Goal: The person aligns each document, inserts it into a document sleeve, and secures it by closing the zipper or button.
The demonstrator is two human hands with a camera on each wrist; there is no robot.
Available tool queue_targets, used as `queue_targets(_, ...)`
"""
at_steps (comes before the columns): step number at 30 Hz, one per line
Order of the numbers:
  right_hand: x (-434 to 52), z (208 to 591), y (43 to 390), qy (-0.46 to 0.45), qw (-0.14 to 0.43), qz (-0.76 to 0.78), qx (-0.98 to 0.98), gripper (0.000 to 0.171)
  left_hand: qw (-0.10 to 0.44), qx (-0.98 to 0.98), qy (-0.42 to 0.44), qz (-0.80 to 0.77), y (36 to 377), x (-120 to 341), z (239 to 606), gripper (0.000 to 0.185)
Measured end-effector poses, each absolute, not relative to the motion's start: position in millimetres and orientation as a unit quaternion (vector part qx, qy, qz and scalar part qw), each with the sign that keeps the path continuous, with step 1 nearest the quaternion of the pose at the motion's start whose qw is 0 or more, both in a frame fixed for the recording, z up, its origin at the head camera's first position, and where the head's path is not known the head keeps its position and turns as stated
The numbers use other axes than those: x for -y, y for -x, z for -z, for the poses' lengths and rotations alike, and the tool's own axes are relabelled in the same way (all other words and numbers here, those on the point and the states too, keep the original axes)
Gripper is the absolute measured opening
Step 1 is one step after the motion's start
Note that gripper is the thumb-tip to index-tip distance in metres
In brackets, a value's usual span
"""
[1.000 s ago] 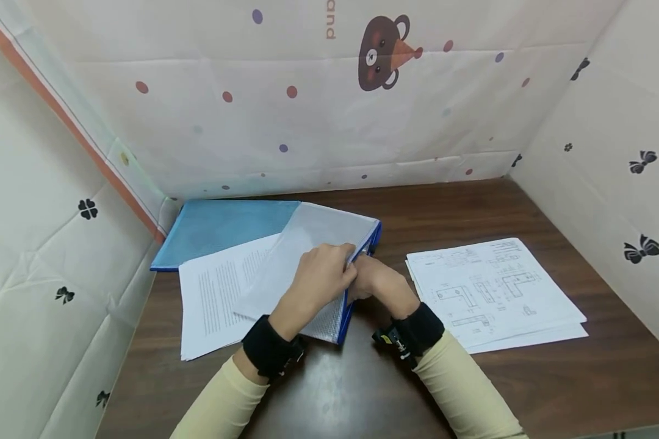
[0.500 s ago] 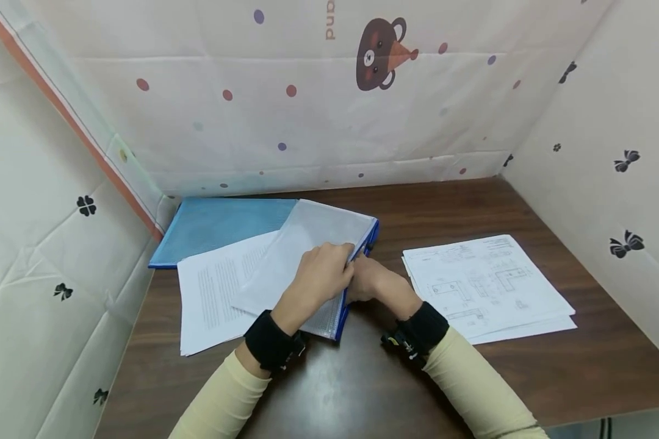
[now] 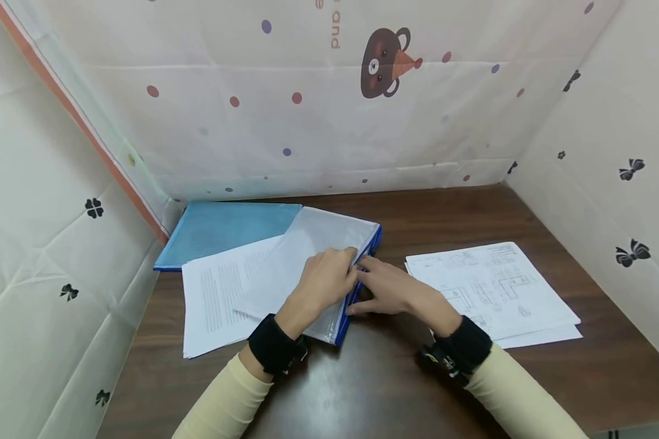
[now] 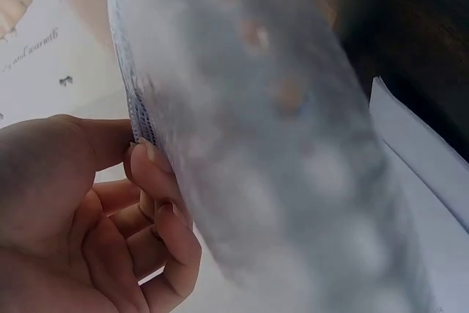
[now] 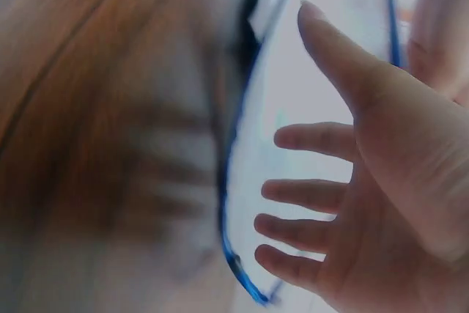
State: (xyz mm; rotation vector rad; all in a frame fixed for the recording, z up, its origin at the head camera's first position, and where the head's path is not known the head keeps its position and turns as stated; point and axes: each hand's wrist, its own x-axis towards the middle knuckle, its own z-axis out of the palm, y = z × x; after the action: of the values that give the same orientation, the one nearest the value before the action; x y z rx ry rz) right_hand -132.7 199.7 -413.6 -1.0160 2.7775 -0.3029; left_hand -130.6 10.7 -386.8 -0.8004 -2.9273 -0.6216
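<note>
While the head view looks down on the dark wooden worktop (image 3: 395,378), the left hand (image 3: 324,281) at centre frame curls its fingers over the blue-trimmed edge of a translucent mesh pouch (image 3: 307,262), seemingly lifting that edge to keep the mouth parted. Just right of it, the right hand (image 3: 392,291) lies with fingers straight and spread, tips at the pouch's opening and holding nothing. Under the pouch, lower left of centre, sits a stack of printed text sheets (image 3: 214,299); a blue folder (image 3: 219,228) lies behind it toward the upper left, and a pile of drawing sheets (image 3: 505,299) rests well apart at right. From the left wrist camera, the fingers (image 4: 157,181) at lower left pinch the pouch edge, the blurred mesh filling the frame's middle. From the right wrist camera, the right hand's fingers (image 5: 315,141) at right are apart and extended toward the pouch's blue rim (image 5: 234,181), probably ready to slide inside.
</note>
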Motion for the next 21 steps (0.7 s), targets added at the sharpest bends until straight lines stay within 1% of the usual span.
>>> queue_targets(3,-218,404,125,0.330,0.053,0.088,-0.938,0.083,0.016,0.943,0.255,0.212,129,-8,386,0.037)
queue_targets(7,-248,387,121,0.302,0.009,0.062,-0.951,0.082,0.039,0.943,0.253,0.212,131,-6,382,0.034)
queue_targets(10,-269,380,114,0.283,-0.008,0.030,-0.959,0.080,0.049,0.943,0.256,0.208,131,-5,381,0.033)
queue_targets(12,-279,380,108,0.270,-0.003,0.010,-0.963,0.081,0.049,0.942,0.257,0.210,132,-4,380,0.033)
queue_targets(14,-287,381,100,0.260,0.014,-0.003,-0.966,0.082,0.049,0.942,0.256,0.213,133,-3,379,0.033)
queue_targets(21,-317,382,77,0.204,0.098,-0.024,-0.974,0.089,0.042,0.940,0.252,0.228,134,-4,376,0.034)
